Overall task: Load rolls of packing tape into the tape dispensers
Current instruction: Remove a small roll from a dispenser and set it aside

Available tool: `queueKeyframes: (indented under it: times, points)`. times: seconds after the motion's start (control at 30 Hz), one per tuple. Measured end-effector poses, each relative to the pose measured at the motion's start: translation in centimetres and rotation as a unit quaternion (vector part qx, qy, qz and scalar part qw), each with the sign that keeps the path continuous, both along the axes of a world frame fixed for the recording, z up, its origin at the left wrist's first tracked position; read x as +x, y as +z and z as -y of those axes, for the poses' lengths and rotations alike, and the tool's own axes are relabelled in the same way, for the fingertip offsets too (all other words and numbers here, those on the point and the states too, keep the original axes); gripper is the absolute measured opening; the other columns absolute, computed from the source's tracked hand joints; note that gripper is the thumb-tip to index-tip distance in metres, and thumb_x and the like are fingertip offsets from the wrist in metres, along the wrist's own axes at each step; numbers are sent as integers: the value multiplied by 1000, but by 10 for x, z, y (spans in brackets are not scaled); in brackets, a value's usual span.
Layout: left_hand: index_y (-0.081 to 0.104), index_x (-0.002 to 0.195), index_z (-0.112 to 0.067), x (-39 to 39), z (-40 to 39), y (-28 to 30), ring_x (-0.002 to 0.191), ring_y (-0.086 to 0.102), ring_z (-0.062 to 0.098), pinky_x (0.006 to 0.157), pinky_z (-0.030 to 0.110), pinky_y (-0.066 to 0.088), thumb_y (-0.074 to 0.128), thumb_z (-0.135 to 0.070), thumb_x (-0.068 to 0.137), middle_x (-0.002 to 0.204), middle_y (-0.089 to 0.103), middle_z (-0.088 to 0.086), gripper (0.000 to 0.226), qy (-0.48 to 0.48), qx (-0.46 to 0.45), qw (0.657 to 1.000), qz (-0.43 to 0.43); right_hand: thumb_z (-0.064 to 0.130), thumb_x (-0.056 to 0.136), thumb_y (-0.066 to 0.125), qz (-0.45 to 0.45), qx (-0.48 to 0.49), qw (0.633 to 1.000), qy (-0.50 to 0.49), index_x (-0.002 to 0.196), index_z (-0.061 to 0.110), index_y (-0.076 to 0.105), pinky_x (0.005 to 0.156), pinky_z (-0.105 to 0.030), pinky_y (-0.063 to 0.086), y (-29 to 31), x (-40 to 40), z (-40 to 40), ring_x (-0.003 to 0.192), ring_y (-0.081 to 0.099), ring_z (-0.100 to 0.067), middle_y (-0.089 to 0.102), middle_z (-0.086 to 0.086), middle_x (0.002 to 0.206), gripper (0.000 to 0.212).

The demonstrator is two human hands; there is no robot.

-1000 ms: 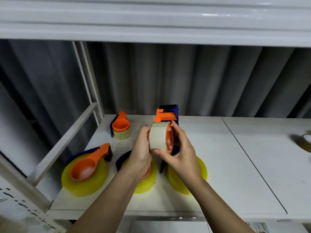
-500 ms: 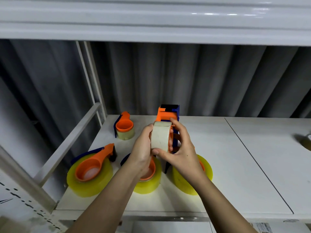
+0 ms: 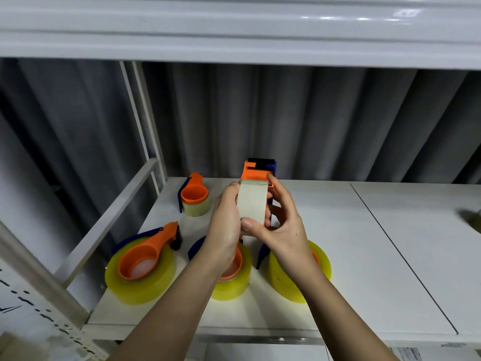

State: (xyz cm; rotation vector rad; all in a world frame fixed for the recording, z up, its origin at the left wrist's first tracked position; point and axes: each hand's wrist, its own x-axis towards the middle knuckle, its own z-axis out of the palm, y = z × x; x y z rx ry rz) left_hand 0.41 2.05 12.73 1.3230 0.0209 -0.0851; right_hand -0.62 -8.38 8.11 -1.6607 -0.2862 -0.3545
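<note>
Roll (image 3: pixel 253 201) turned edge-on since a second ago, gripped by left hand (image 3: pixel 226 225) and right hand (image 3: pixel 283 225) against dispenser (image 3: pixel 257 171); seating probably near.

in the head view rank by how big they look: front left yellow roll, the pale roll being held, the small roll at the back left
1. front left yellow roll
2. pale roll, held nearer the camera, so unsure
3. small back roll, farthest away

Dim overall, glare streaks on the upper shelf (image 3: pixel 359 19), edges bowed.
</note>
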Motion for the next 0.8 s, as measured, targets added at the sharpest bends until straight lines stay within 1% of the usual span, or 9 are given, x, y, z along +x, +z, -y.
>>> queueKeyframes:
  times: [0.07,0.1,0.2,0.27,0.4,0.57,0.67,0.73,0.8]
  points:
    - [71,85,-12,0,-1,2,52,63,16,50,23,50,32,-30,99,64,67,8,45,-12,4,1000,9,31,67,84,-11,33,999,20,141,35,37,80,-14,52,2,-1,1,114,50,11,49,12,135,88]
    - [72,78,-14,0,-3,3,52,64,16,50,22,51,31,-30,99,63,68,8,48,-29,5,999,12,28,66,85,-11,41,999,28,140,34,37,79,-13,51,2,-1,2,114,50,10,49,12,134,88]
    - [73,71,-13,0,-7,5,57,64,20,57,25,53,25,-29,100,66,69,11,58,-78,4,996,36,31,62,85,-8,34,998,54,136,36,40,85,-21,52,1,2,7,121,52,-5,51,10,132,87]
    - [71,78,-10,1,-10,2,55,64,20,54,24,53,26,-27,100,64,68,10,53,-53,0,998,36,34,61,83,-14,20,997,69,134,39,41,87,-24,53,2,5,7,122,53,-9,52,11,132,85]
    - [65,89,0,6,-11,-2,51,60,24,54,28,52,30,-24,98,63,64,13,43,-25,3,1000,18,33,64,86,15,-25,999,21,132,51,36,99,-34,50,-1,4,1,128,45,-3,44,24,135,87]
    - [67,78,-5,3,-8,3,49,62,22,50,25,53,35,-22,97,60,64,13,41,-13,-39,999,0,41,63,84,54,-70,996,-6,134,55,32,100,-38,49,-1,5,6,131,40,-1,40,23,138,89]
    - [73,84,-9,5,-13,-1,66,68,28,65,32,58,35,-28,100,74,70,15,46,-51,-16,998,18,36,63,85,35,-33,999,14,135,50,35,96,-27,50,-3,7,9,128,44,-2,43,20,139,89]
    - [71,101,-14,8,-20,-3,88,71,27,83,37,57,34,-29,102,95,73,15,40,-87,29,995,26,29,66,85,0,18,999,36,138,41,36,86,-19,51,-4,9,13,122,51,-2,47,11,139,88]
    - [63,117,-11,10,-25,-5,99,69,25,93,39,54,37,-26,102,107,71,15,33,-119,95,987,42,24,71,83,-40,45,996,69,140,37,34,79,-17,52,-4,11,22,118,54,-2,47,5,139,85]
